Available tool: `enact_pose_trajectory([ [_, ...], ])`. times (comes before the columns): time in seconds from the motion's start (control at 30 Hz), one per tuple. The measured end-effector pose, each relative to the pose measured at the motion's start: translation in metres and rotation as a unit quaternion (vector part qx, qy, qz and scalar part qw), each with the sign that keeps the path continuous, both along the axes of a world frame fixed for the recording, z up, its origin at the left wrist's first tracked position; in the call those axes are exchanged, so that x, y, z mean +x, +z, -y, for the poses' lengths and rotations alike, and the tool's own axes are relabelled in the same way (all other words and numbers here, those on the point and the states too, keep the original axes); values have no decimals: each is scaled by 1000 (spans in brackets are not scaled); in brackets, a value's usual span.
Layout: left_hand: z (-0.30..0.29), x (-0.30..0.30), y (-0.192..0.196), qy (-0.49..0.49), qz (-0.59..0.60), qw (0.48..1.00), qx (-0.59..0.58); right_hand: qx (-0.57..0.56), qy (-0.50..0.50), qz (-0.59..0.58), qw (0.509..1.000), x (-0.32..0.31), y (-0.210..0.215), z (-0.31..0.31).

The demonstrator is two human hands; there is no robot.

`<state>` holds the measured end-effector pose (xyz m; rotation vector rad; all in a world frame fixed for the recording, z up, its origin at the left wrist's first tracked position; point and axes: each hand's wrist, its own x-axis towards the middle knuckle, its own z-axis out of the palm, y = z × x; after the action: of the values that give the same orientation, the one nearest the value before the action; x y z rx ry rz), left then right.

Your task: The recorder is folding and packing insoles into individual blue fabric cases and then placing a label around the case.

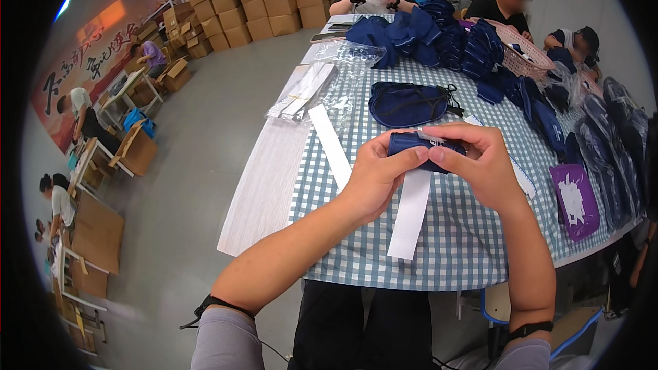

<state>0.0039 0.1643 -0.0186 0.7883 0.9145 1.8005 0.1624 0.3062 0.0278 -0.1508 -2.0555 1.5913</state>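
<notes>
Above the near part of the table, my left hand (375,170) is closed around one end of a small navy rolled fabric bundle (404,142). My right hand (485,163) grips the other end, and both thumbs press on its near side. A small pale, partly clear piece (433,140) shows on top between the fingers; its kind I cannot tell. Below the roll hangs a white strip (411,223); whether it is attached is hidden. Just beyond my hands lies a flat navy drawstring pouch (406,105) with black cords. Another white strip (330,145) lies left of my left hand.
White strips (305,92) and clear plastic bags lie at the left edge of the checked tablecloth (329,253). A purple tray (576,202) and bagged navy items (593,144) are at right. Navy fabric (404,33) and a pink basket (524,51) stand farther back, near several seated people.
</notes>
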Motion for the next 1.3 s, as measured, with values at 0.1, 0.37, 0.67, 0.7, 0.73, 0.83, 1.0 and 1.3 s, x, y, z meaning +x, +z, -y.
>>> enact_pose_trajectory([
  [0.1, 0, 0, 0, 7, -10, 1000, 10, 66, 4, -67, 996, -2, -5, 2],
  [0.37, 1, 0, 0, 38, -49, 998, 13, 210, -16, -121, 970, -6, -14, -7],
  [0.67, 1, 0, -1, 60, -43, 997, 27, 342, -82, -122, 928, -5, -12, -6],
  [0.7, 1, -2, 0, 31, 13, 998, 53, 348, -96, -114, 926, -5, -12, -6],
  [0.73, 2, -4, 1, 3, 69, 995, 78, 348, -95, -115, 926, -5, -11, -5],
  [0.83, 0, -2, 0, 51, -5, 999, 19, 385, -99, -120, 910, -4, -10, -1],
  [1.0, 1, -2, 3, 44, -7, 998, 32, 369, -102, -128, 915, -5, -12, 1],
  [1.3, 0, -2, 2, 48, -6, 998, 46, 309, -109, -153, 932, -7, -20, 1],
])
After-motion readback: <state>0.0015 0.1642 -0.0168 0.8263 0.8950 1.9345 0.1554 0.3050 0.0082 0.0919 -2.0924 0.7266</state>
